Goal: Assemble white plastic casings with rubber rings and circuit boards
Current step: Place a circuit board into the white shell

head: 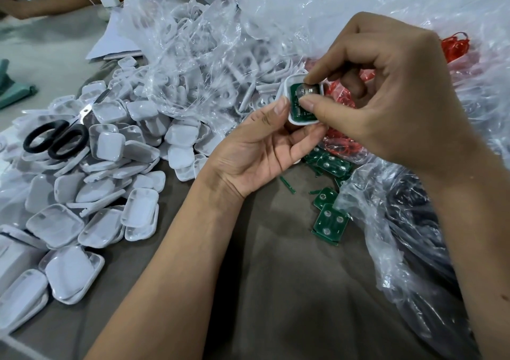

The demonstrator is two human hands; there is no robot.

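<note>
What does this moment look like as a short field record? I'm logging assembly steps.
left hand: holds white casing from below
right hand: thumb and forefinger press green circuit board into the casing
loose boards: on cloth, below the hands
casing pile: left
scissors: on the pile
red rings: in clear bag

Both forearms are bare from wrist to frame edge; no sleeve shows. The left hand (256, 144) and right hand (386, 94) are bare; nails short and unpainted.
</note>
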